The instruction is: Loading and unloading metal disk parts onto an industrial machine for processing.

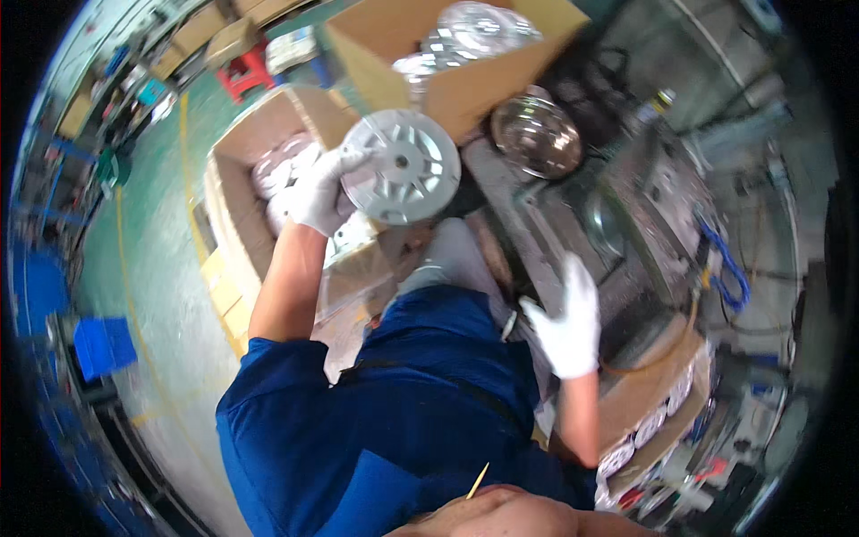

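My left hand (320, 190), in a white glove, grips a round grey metal disc (403, 161) by its left edge. The disc has a small centre hole and wedge-shaped openings arranged around it. It is held up above a cardboard box (225, 192) of pale round parts (284, 166). My right hand (570, 327), also gloved in white, is apart from the disc, thumb and fingers spread, with nothing in it. It is nearest to the front of a dark metal machine (658, 215), which has a round shiny recess (604, 224).
A shiny domed metal piece (537, 134) rests at the machine's far end. Behind it stands a big carton (488, 98) of wrapped shiny parts (479, 36). A blue hose (729, 268) hangs on the machine's right. Another box (626, 412) with round parts sits at lower right.
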`<state>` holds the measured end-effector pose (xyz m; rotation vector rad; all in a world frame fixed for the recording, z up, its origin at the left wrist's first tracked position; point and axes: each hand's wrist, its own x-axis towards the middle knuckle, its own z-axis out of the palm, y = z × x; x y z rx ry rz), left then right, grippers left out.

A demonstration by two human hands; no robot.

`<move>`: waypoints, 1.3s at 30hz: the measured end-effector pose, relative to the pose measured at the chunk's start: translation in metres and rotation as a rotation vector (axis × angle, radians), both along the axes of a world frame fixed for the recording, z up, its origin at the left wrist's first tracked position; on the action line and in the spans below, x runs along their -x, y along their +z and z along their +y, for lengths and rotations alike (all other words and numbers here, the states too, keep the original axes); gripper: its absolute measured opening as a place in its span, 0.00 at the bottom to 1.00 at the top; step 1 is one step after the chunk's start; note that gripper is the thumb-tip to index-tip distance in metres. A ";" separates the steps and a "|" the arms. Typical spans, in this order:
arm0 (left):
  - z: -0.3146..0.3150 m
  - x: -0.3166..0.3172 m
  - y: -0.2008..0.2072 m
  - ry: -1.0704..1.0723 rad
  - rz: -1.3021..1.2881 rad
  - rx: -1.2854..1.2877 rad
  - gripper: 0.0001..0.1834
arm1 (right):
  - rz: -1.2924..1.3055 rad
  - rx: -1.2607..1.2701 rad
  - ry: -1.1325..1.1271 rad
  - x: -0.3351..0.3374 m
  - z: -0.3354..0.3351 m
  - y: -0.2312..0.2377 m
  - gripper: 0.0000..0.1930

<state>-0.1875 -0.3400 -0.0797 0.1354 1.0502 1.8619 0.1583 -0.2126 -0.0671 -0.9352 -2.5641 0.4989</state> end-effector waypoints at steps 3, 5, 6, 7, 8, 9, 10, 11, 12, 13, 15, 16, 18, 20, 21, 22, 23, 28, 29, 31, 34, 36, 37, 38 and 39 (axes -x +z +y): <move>0.045 -0.070 0.029 -0.330 0.000 -0.023 0.19 | 0.059 -0.444 0.063 0.036 -0.006 0.002 0.34; 0.065 -0.107 0.025 -0.508 0.003 0.017 0.20 | 0.152 -0.523 0.004 0.037 -0.001 -0.002 0.30; 0.076 -0.137 0.045 -0.547 -0.067 0.010 0.21 | 0.215 -0.473 -0.038 0.026 0.002 -0.002 0.28; 0.079 -0.130 0.031 -0.746 0.211 0.073 0.25 | 0.280 -0.424 -0.078 0.015 0.004 -0.001 0.25; 0.090 -0.139 0.036 -0.767 0.390 0.057 0.28 | 0.322 -0.083 -0.216 0.001 0.007 -0.013 0.22; 0.099 -0.148 0.040 -0.778 0.566 0.033 0.30 | 0.374 0.260 -0.345 -0.010 0.009 -0.018 0.20; 0.107 -0.157 0.038 -0.684 0.701 0.054 0.30 | 0.764 0.769 -0.477 -0.018 0.010 -0.018 0.15; 0.117 -0.164 0.030 -0.613 0.816 0.149 0.31 | 1.035 0.990 -0.468 -0.034 0.019 -0.040 0.14; 0.125 -0.174 0.010 -0.506 0.884 0.114 0.33 | 1.220 1.094 -0.501 -0.038 0.018 -0.042 0.14; 0.134 -0.184 -0.006 -0.395 0.947 0.078 0.35 | 1.409 1.195 -0.522 -0.039 0.018 -0.044 0.15; 0.138 -0.205 0.000 -0.580 0.867 0.126 0.42 | 1.434 1.191 -0.500 -0.044 0.017 -0.050 0.14; 0.138 -0.221 0.014 -0.652 0.748 0.127 0.45 | 1.435 1.201 -0.461 -0.045 0.016 -0.052 0.13; 0.152 -0.245 -0.003 -0.474 0.733 -0.126 0.41 | 1.384 1.079 -0.451 -0.037 0.011 -0.049 0.13; 0.160 -0.257 0.008 -0.430 0.682 -0.147 0.36 | 1.193 0.911 -0.446 -0.039 0.010 -0.040 0.14; 0.164 -0.256 0.007 -0.429 0.691 -0.151 0.36 | 1.201 0.908 -0.439 -0.043 0.010 -0.037 0.14; 0.169 -0.254 0.007 -0.422 0.712 -0.168 0.38 | 1.126 0.875 -0.376 -0.047 0.011 -0.034 0.16; 0.170 -0.251 0.007 -0.423 0.735 -0.180 0.39 | 1.056 0.845 -0.322 -0.054 0.010 -0.033 0.17; 0.170 -0.228 0.023 -0.522 1.226 -0.161 0.41 | 1.101 1.137 -0.471 -0.071 0.024 -0.026 0.14; 0.170 -0.228 0.031 -0.521 1.232 -0.164 0.41 | 1.107 1.135 -0.466 -0.068 0.026 -0.026 0.14; 0.171 -0.230 0.043 -0.400 1.509 0.026 0.41 | 1.266 1.077 -0.497 -0.058 0.024 -0.026 0.12; 0.177 -0.229 0.024 -0.424 1.119 -0.030 0.39 | 1.350 0.992 -0.427 -0.043 0.025 -0.030 0.11; 0.182 -0.231 0.014 -0.396 0.871 -0.159 0.32 | 1.381 0.962 -0.389 -0.037 0.027 -0.030 0.12; 0.186 -0.229 0.013 -0.392 0.876 -0.170 0.32 | 1.384 0.952 -0.379 -0.038 0.028 -0.027 0.12; 0.189 -0.228 0.017 -0.404 0.784 -0.197 0.33 | 1.287 0.982 -0.358 -0.041 0.028 -0.021 0.13; 0.193 -0.227 0.020 -0.417 0.692 -0.223 0.33 | 1.188 1.010 -0.339 -0.044 0.028 -0.017 0.14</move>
